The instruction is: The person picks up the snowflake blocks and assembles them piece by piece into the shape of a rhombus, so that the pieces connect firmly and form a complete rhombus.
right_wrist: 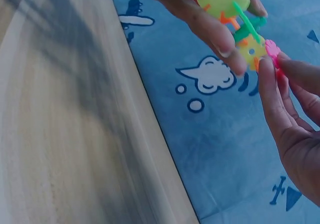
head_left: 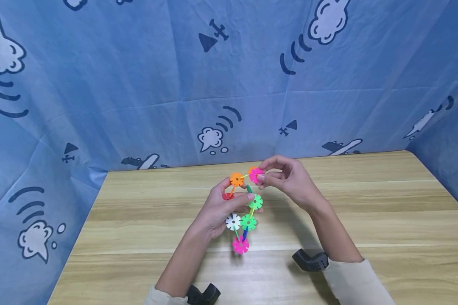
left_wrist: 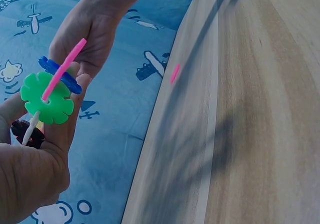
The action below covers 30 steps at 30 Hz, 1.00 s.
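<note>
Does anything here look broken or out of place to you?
Nothing looks plainly broken or spilled. One oddity: in the left wrist view, a small pink piece shows against the table, visibly apart from the linked toy discs; whether it is loose, I can't tell.

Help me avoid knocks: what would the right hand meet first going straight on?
Past its pinched pink disc, the right hand would probably meet the partly hidden orange disc; depth is unclear.
</note>
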Each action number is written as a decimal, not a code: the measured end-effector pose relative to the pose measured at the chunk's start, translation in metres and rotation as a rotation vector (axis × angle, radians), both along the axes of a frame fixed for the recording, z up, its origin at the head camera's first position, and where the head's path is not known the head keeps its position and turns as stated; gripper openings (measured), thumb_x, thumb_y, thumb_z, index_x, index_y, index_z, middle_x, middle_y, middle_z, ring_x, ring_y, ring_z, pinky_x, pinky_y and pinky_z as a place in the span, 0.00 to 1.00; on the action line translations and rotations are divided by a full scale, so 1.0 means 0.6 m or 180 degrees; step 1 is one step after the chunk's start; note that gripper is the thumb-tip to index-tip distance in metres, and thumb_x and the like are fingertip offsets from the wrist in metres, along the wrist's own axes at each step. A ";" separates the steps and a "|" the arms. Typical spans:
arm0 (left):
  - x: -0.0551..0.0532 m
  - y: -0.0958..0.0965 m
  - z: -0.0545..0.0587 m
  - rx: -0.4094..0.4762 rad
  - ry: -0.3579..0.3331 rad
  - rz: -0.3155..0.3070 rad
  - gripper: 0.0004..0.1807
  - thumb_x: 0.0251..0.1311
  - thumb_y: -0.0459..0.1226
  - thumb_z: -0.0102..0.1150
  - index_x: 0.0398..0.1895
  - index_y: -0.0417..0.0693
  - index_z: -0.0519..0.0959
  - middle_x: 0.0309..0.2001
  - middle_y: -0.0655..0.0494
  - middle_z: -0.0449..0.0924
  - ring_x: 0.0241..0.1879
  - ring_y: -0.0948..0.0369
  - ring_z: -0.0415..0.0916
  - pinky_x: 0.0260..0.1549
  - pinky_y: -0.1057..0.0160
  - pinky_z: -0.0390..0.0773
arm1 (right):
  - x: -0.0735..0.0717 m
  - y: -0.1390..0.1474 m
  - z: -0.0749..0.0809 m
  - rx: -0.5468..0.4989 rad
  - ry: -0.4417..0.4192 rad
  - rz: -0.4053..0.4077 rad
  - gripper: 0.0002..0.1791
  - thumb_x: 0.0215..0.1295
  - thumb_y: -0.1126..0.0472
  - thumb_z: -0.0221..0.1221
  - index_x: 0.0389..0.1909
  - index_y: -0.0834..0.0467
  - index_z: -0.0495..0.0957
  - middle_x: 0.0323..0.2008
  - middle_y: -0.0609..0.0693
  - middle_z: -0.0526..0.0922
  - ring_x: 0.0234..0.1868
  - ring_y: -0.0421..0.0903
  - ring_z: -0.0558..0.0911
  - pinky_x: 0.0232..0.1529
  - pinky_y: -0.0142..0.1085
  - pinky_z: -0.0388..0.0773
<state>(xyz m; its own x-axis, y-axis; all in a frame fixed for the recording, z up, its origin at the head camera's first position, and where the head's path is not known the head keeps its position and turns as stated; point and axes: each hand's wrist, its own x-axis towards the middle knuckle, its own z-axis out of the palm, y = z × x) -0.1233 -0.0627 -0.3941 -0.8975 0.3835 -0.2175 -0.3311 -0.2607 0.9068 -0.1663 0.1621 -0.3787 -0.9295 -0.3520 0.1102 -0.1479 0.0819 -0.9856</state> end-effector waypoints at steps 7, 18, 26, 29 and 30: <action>0.000 -0.001 -0.001 -0.0003 0.0046 -0.0029 0.31 0.67 0.30 0.70 0.71 0.53 0.72 0.41 0.56 0.93 0.39 0.47 0.93 0.54 0.54 0.90 | 0.006 -0.019 0.004 0.0064 0.0108 -0.0040 0.14 0.67 0.75 0.69 0.52 0.71 0.81 0.45 0.47 0.88 0.40 0.43 0.93 0.47 0.39 0.92; 0.000 0.000 0.000 0.0059 0.0071 -0.0040 0.32 0.67 0.30 0.69 0.72 0.52 0.70 0.39 0.56 0.92 0.36 0.52 0.93 0.49 0.58 0.91 | 0.012 -0.030 0.006 0.0293 0.0311 -0.0070 0.12 0.66 0.72 0.71 0.49 0.67 0.85 0.45 0.53 0.90 0.40 0.45 0.93 0.47 0.37 0.92; -0.001 0.001 -0.001 0.0025 0.0069 0.0025 0.34 0.67 0.29 0.70 0.73 0.53 0.69 0.41 0.56 0.92 0.36 0.60 0.91 0.47 0.63 0.90 | 0.012 -0.033 0.004 0.0280 0.0574 -0.0062 0.11 0.65 0.75 0.71 0.47 0.67 0.87 0.42 0.61 0.92 0.35 0.45 0.92 0.43 0.36 0.92; -0.001 0.002 -0.001 0.0003 0.0097 0.0056 0.33 0.66 0.29 0.70 0.72 0.53 0.71 0.43 0.56 0.91 0.38 0.60 0.91 0.49 0.61 0.91 | 0.011 -0.033 0.004 0.0315 0.0569 -0.0047 0.11 0.65 0.75 0.70 0.48 0.67 0.87 0.44 0.63 0.91 0.34 0.44 0.91 0.42 0.35 0.91; -0.001 0.002 -0.001 0.0006 0.0102 0.0062 0.33 0.66 0.29 0.71 0.72 0.53 0.71 0.44 0.55 0.92 0.39 0.59 0.92 0.49 0.61 0.91 | 0.012 -0.033 0.004 0.0332 0.0556 -0.0043 0.11 0.66 0.74 0.70 0.48 0.67 0.88 0.44 0.64 0.91 0.35 0.43 0.91 0.42 0.35 0.91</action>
